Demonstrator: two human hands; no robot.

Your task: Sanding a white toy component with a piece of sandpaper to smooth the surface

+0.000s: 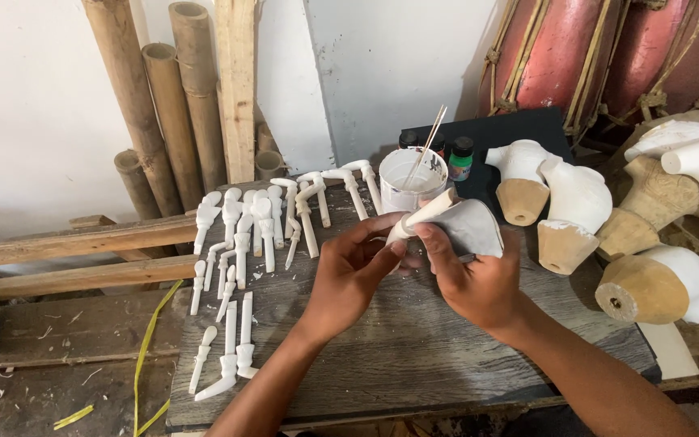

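Head view | centre of frame: our left hand pinches a white carved piece | our right hand grips sandpaper around it | white paint cup just above.

Soft, even daylight fills the scene, bright on the white wall. Shadows under the hands are faint. Focus is sharp centrally; wide-angle distortion bends the bamboo poles near the edges.

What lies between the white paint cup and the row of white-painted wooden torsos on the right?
In the head view, small paint bottles stand between the paint cup and the torsos, on a black case.
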